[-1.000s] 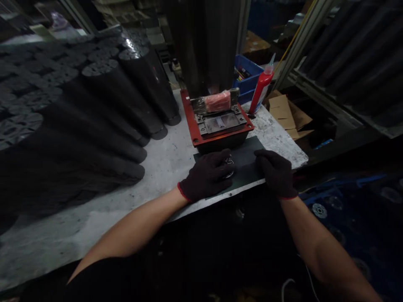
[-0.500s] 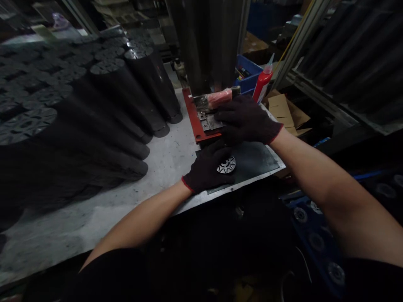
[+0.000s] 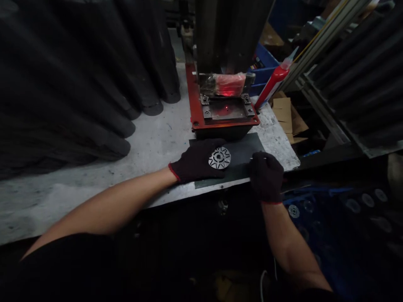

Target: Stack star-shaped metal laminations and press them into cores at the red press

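My left hand (image 3: 199, 161), in a dark knit glove with a red cuff, is closed around the edge of a round metal disc (image 3: 219, 157) with a toothed, star-like pattern. The disc's patterned face is turned up, over a dark mat (image 3: 241, 147). Right of it, my gloved right hand (image 3: 267, 176) is curled shut at the mat's right side. A thin pale sliver shows at its fingertips, too small to name. Behind both hands stands a small red-based machine (image 3: 225, 125) with a metal plate, where a red light spot glows.
Tall stacks of dark cylinders (image 3: 147, 79) line the left of the worktable (image 3: 154, 138). A red squeeze bottle (image 3: 273, 86) leans at the machine's right, by a blue bin (image 3: 266, 69) and an open cardboard box (image 3: 283, 115). Blue trays with discs (image 3: 294, 211) lie lower right.
My right hand has come back from the machine's plate toward the mat's near right side and has curled shut. The disc stays in my left hand, now more uncovered. The view has shifted.
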The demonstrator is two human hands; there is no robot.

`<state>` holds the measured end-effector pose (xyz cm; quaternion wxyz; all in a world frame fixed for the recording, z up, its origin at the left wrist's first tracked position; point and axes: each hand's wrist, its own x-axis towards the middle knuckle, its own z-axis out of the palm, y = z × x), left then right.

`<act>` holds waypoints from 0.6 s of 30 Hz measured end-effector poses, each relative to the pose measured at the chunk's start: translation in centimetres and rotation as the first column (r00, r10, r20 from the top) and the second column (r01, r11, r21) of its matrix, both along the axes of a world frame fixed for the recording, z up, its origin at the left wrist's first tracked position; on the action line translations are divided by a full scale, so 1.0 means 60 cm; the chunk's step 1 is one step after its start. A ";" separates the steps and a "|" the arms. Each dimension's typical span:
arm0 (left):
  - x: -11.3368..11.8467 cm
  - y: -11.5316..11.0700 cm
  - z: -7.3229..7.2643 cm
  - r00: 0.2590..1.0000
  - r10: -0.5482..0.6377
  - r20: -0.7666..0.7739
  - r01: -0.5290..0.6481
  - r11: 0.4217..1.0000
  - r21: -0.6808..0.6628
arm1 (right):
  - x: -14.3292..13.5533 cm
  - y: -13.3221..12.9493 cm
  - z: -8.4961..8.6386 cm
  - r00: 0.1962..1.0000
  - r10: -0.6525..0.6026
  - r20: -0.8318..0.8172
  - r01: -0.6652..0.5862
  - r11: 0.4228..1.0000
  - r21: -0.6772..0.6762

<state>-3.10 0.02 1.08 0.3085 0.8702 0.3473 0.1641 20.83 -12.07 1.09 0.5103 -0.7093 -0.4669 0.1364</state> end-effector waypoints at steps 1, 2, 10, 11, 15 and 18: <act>0.000 0.000 0.000 1.000 0.007 -0.010 -0.007 1.000 0.003 | -0.002 -0.004 -0.004 0.999 -0.023 -0.043 0.023 1.000 -0.001; -0.001 0.000 0.000 1.000 0.014 -0.021 -0.014 1.000 0.007 | -0.004 -0.003 -0.007 0.994 -0.042 -0.097 0.041 0.999 -0.005; 0.004 -0.001 0.012 0.996 0.014 -0.085 -0.013 1.000 0.018 | -0.012 0.013 0.003 0.980 0.014 -0.196 -0.015 1.000 -0.004; 0.005 -0.003 0.014 0.996 0.017 -0.093 -0.015 1.000 0.021 | -0.012 0.012 0.005 0.980 0.025 -0.198 -0.026 1.000 -0.002; 0.006 -0.007 0.018 0.995 0.006 -0.098 -0.003 0.999 0.035 | -0.016 0.024 0.012 0.963 0.099 -0.250 -0.113 0.993 -0.042; 0.006 -0.004 0.014 0.997 -0.013 -0.078 0.015 0.999 0.030 | -0.025 0.045 0.015 0.950 0.200 -0.241 -0.226 0.971 -0.082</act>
